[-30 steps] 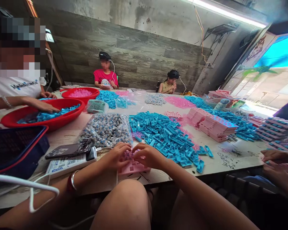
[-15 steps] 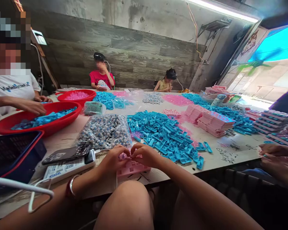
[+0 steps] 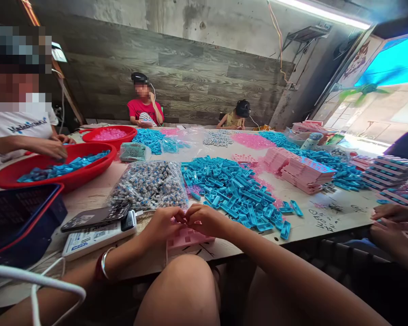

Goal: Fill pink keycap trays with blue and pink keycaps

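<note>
Left hand (image 3: 166, 224) and right hand (image 3: 207, 221) crept together over the pink tray (image 3: 191, 240), 6 o'clock; fingers curled, can't tell on what. Fiddly fingertip step imo, calls for steady pinching.

Grey-brown, wood-look panelling (image 3: 207, 72) runs along the back, with a bare, stained grey wall (image 3: 129, 18) above it. 1 lit tube light (image 3: 326, 13) slants across the upper right, and a metal shelf (image 3: 308, 34) juts out beneath it, with a pale cable (image 3: 279, 43) hanging just beside. At the right, a bright opening (image 3: 386, 120) lets in daylight under a blue sheet (image 3: 396, 63); the blurred green shape (image 3: 365, 89) in front is probably a fan. A long pale table (image 3: 304, 226) fills the middle.
</note>
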Demonstrator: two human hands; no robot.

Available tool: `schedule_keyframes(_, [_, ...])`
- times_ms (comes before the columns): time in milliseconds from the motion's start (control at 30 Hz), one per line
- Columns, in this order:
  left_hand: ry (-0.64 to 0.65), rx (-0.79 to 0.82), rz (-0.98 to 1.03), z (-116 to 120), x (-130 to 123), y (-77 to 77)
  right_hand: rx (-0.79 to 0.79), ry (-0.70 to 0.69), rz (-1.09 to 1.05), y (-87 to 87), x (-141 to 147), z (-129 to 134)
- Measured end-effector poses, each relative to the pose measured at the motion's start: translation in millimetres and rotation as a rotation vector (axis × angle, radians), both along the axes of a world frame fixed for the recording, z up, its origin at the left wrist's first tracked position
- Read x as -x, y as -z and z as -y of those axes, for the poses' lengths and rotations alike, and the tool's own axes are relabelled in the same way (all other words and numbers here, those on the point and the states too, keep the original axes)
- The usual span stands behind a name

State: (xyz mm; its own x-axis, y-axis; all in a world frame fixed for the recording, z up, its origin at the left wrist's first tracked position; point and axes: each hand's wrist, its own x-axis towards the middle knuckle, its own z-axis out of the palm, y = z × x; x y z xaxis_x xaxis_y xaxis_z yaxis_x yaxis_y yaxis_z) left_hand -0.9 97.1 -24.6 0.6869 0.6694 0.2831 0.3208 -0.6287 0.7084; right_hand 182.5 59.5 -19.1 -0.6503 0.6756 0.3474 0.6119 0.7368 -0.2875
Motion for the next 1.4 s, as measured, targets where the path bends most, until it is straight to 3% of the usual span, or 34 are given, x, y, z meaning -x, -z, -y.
schedule_keyframes(233, [0.009,0.012,-0.085,-1.6,-1.0,-6.6,-0.037,-0.012,0.047,-2.2,4.3,0.0])
schedule_keyframes(767, [-0.016,-0.005,-0.154,-2.8,-1.7,-3.7,-0.012,0.013,0.103,0.6,6.2,-0.3])
schedule_keyframes(967, [0.104,0.042,-0.149,-10.9,2.0,-12.8,0.042,0.039,0.002,-5.3,-5.4,1.5])
schedule_keyframes(1067, [0.059,-0.059,-0.179,-21.5,3.5,-27.4,0.023,0.195,-0.087,-10.1,-30.6,-2.5])
schedule_keyframes(1167, [-0.131,-0.267,-0.284,-37.9,8.2,-37.0,-0.031,0.478,-0.113,-13.6,-66.4,-8.4])
schedule_keyframes(1267, [-0.295,-0.348,-0.423,-56.4,15.5,-33.9,-0.074,0.647,-0.115,-14.1,-101.2,-12.8])
schedule_keyframes(1400, [-0.347,-0.346,-0.470,-73.2,21.8,-19.6,-0.083,0.755,-0.106,-9.6,-130.6,-14.8])
